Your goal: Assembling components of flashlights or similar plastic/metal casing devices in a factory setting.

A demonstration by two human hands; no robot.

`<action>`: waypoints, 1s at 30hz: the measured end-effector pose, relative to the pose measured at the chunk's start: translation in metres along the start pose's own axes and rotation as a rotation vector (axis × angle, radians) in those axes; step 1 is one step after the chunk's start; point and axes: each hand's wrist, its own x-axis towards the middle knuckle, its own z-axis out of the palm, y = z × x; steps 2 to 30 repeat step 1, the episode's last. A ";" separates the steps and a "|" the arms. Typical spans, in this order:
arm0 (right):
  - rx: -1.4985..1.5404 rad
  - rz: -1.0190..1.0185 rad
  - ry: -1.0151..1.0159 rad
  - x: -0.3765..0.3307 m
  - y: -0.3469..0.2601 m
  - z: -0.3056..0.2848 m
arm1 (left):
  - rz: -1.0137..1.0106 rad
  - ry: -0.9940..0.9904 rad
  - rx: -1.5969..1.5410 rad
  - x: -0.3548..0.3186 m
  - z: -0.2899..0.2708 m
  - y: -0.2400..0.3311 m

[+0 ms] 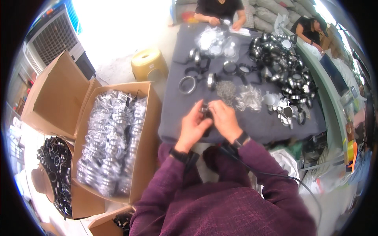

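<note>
My left hand (193,126) and my right hand (225,119) meet over the near edge of a grey-covered table (177,118). Together they pinch a small dark ring-shaped part (204,109) between the fingertips. Both wrists wear dark bands and the sleeves are purple. Just beyond my hands lie two heaps of small wire clips (226,89), and a loose metal ring (187,84) lies to the left of them.
A big pile of black and silver round parts (283,59) covers the table's right side. To my left stands an open cardboard box (145,129) full of wrapped silver rings (112,137), another box holds black rings (57,165). Two people work at the far end.
</note>
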 end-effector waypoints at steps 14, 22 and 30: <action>0.001 -0.001 -0.001 0.000 0.000 0.000 | -0.003 -0.003 0.014 0.000 -0.001 0.000; 0.001 -0.001 -0.001 0.000 0.000 0.000 | -0.003 -0.003 0.014 0.000 -0.001 0.000; 0.001 -0.001 -0.001 0.000 0.000 0.000 | -0.003 -0.003 0.014 0.000 -0.001 0.000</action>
